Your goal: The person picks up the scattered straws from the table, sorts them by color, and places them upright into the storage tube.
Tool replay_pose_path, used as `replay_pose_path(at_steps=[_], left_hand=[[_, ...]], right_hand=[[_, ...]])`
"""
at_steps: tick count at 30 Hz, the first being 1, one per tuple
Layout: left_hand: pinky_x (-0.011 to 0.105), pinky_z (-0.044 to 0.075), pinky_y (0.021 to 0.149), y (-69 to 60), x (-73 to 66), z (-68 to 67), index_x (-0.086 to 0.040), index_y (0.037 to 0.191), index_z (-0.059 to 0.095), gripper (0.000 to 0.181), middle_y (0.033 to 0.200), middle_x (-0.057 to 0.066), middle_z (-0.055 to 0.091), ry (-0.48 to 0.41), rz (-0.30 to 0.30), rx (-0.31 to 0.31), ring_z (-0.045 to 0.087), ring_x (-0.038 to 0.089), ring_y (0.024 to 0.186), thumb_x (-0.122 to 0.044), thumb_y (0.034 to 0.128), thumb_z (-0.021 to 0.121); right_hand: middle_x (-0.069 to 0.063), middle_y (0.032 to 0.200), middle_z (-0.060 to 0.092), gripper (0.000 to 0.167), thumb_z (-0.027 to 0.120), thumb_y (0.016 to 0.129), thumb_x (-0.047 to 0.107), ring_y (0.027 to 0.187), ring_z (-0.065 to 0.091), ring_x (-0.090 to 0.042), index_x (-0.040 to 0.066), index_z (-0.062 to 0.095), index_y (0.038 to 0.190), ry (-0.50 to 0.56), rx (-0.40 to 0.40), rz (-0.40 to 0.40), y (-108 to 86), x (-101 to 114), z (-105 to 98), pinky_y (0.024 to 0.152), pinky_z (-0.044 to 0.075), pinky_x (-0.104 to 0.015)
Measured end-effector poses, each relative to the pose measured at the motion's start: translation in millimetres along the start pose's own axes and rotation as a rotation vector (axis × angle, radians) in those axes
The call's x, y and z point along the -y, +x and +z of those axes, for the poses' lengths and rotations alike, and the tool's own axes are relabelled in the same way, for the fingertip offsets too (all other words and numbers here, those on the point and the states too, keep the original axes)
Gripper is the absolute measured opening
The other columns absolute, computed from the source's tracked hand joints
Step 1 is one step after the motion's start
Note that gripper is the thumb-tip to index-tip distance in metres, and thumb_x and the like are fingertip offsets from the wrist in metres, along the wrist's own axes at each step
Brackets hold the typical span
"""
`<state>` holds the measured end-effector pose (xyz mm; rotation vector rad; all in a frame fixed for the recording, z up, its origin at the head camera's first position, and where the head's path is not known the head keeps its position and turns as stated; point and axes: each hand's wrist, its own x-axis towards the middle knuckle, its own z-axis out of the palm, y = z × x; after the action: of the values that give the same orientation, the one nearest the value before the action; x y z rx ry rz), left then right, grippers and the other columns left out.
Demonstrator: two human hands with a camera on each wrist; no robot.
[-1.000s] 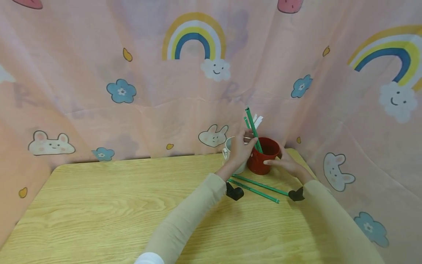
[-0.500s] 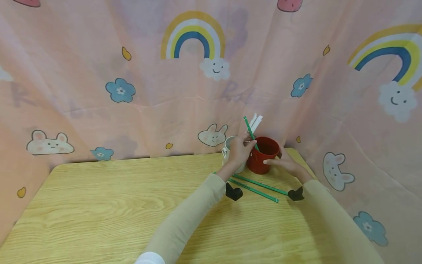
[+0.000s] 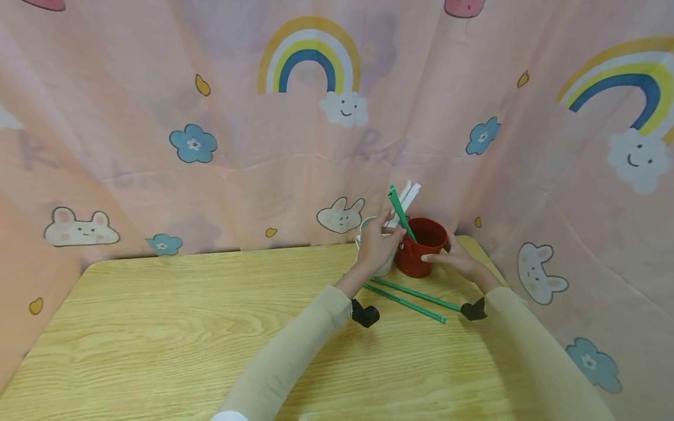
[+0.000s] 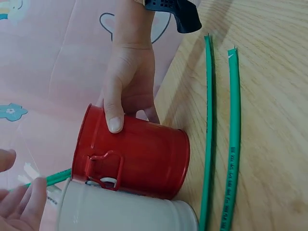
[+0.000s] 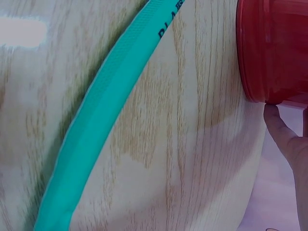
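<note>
A small red pail (image 3: 414,261) stands at the back right of the table, with green-wrapped straws (image 3: 398,209) leaning out of it. My right hand (image 3: 457,258) holds the pail from the right; in the left wrist view its thumb (image 4: 115,111) lies on the red wall. Beside the straws is my left hand (image 3: 375,245), thumb and fingers (image 4: 34,199) spread apart, a green straw passing behind the fingertips. A white pail (image 4: 125,209) touches the red one on its left, mostly covered by my left hand in the head view. White-wrapped straws (image 3: 411,197) rise behind.
Two green-wrapped straws lie on the wooden table (image 3: 184,327) before the pails, the nearer straw (image 3: 416,307) and the farther straw (image 3: 421,291). A patterned pink curtain (image 3: 237,193) hangs right behind and along the right side.
My left hand has lowered a green straw into the red pail, let it go and drawn slightly left and toward me. The right hand and red pail stay in place.
</note>
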<state>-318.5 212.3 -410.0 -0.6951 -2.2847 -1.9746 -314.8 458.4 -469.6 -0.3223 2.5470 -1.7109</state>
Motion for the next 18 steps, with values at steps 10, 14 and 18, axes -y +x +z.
replay_pose_path(at_steps=[10, 14, 18], left_hand=[[0.017, 0.054, 0.077, -18.7, 18.0, -16.9, 0.000, 0.125, 0.062, 0.037, 0.110, 0.015, 0.071, -0.005, 0.081, 0.191, 0.069, 0.025, 0.094, -0.012, 0.0907, 0.066], [0.016, 0.053, 0.077, -31.4, 26.8, -15.5, 0.000, 0.120, 0.065, 0.031, 0.108, 0.016, 0.071, -0.037, 0.109, 0.310, 0.068, 0.023, 0.093, -0.010, 0.0901, 0.066], [0.016, 0.052, 0.079, -45.0, 37.0, -10.7, 0.002, 0.119, 0.064, 0.030, 0.114, 0.018, 0.068, -0.042, 0.100, 0.445, 0.066, 0.023, 0.096, -0.005, 0.0895, 0.066]], right_hand=[[-0.019, 0.150, 0.030, 0.080, 0.067, 0.087, 0.009, 0.141, 0.022, -0.038, 0.008, 0.018, 0.150, 0.001, 0.006, -0.013, 4.7, 2.1, 4.0, 0.112, 0.021, -0.064], [-0.020, 0.150, 0.030, 0.081, 0.068, 0.087, 0.010, 0.141, 0.022, -0.040, 0.007, 0.017, 0.150, -0.012, 0.002, 0.012, 1.5, 0.9, 3.3, 0.111, 0.022, -0.064], [-0.020, 0.150, 0.029, 0.083, 0.068, 0.087, 0.013, 0.141, 0.020, -0.042, 0.007, 0.016, 0.151, -0.043, -0.007, 0.029, -0.9, 1.4, 1.0, 0.110, 0.020, -0.067]])
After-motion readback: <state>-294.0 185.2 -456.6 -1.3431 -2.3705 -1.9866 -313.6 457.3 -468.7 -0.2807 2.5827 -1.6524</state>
